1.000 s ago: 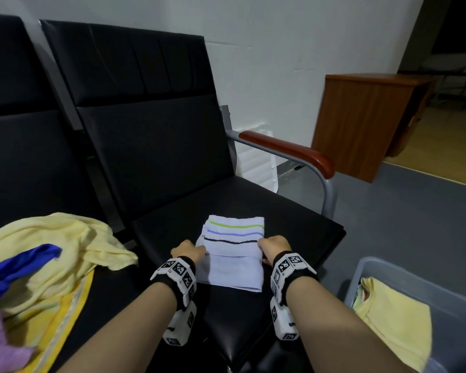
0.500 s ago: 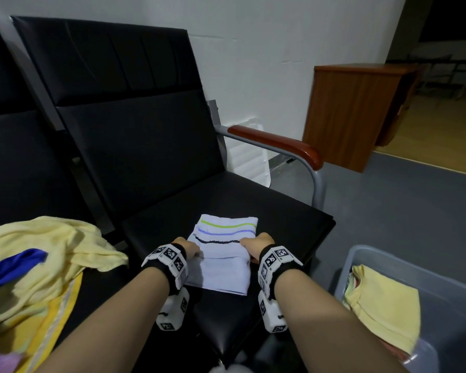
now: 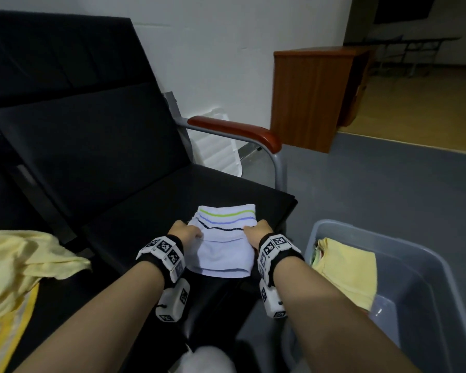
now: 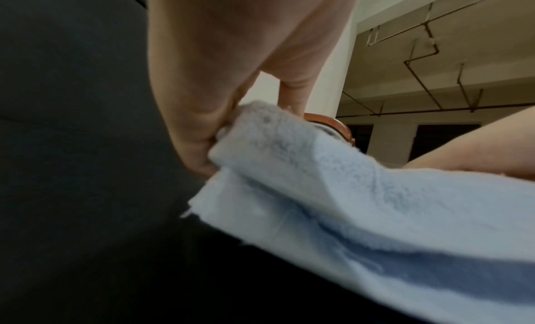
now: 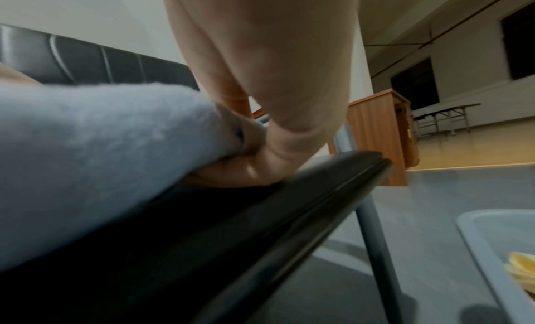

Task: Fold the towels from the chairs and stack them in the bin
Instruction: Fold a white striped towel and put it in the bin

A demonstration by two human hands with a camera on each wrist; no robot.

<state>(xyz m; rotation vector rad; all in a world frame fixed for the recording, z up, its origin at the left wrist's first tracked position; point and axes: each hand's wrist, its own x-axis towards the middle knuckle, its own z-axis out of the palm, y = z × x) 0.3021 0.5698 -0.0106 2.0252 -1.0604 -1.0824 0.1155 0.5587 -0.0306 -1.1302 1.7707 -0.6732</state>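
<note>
Between your two hands lay the folded white striped towel (image 3: 222, 238), flat on the black chair seat (image 3: 151, 208). Your left hand (image 3: 184, 232) pinched its left edge and your right hand (image 3: 257, 232) gripped its right edge. The grey plastic bin (image 3: 425, 297), holding a folded yellow towel (image 3: 347, 270), sat beyond your right hand, the nearer one. The terry looked soft and thick.
</note>
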